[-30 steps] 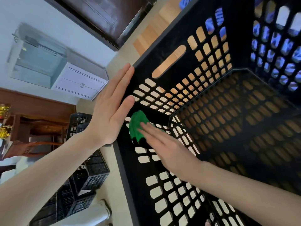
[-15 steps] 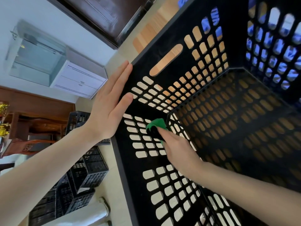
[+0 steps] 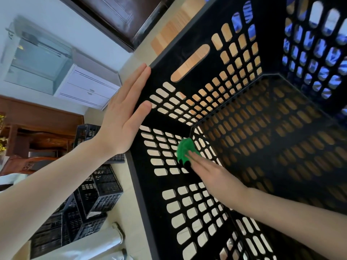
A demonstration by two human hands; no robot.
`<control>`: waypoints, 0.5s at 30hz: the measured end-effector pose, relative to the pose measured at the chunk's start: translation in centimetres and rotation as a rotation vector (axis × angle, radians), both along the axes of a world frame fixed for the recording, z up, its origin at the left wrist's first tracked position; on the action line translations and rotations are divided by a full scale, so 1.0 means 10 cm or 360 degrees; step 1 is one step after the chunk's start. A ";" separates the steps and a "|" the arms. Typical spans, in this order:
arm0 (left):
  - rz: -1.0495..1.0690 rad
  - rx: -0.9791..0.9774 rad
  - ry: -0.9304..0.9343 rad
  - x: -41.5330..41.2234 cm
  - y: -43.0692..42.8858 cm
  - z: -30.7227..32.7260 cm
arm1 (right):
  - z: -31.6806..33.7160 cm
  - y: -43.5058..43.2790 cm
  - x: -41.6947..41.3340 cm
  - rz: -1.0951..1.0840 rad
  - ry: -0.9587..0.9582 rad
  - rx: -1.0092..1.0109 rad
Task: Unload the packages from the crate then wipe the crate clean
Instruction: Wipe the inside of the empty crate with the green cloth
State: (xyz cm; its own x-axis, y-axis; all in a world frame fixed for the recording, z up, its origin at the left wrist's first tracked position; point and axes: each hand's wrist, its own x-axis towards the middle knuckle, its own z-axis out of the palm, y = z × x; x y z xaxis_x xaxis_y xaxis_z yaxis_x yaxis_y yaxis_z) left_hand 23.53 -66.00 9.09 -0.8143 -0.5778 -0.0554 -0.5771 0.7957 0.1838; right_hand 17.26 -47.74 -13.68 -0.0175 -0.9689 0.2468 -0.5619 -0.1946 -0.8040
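Observation:
A large black slotted crate fills the right side of the view, and I look into it with nothing inside but my hand and a cloth. My left hand lies flat with straight fingers against the outside of the crate's rim at its left corner. My right hand reaches inside and presses a green cloth with straight fingers against the near inner wall, right beside the inner corner. My thumb is hidden.
Several more black crates are stacked on the pale floor to the left. A white cabinet and dark wooden furniture stand beyond them. A white rolled bundle lies at the bottom left. Blue material shows through the crate's far wall.
My right hand slid the green cloth along the inner wall, from near the rim deeper toward the inside corner. My left hand stayed flat on the rim.

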 end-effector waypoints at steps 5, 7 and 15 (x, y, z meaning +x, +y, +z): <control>0.0005 -0.0002 0.0005 0.00 0.00 0.00 | 0.00 0.03 -0.02 -0.0059 -0.0300 0.0454; -0.0002 -0.0003 0.0004 0.00 0.00 0.00 | 0.27 0.02 0.01 -0.0121 -0.0516 0.0403; -0.0031 -0.0005 0.0006 0.00 -0.01 0.00 | 0.96 0.10 0.11 0.0011 -0.0528 -0.0457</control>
State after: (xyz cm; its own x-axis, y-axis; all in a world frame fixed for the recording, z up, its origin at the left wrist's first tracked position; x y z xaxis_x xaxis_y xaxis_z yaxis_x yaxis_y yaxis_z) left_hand 23.54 -66.13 9.05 -0.8255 -0.5622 -0.0504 -0.5610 0.8072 0.1835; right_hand 18.41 -46.77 -4.11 -0.1348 -0.8623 0.4881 -0.2800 -0.4393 -0.8536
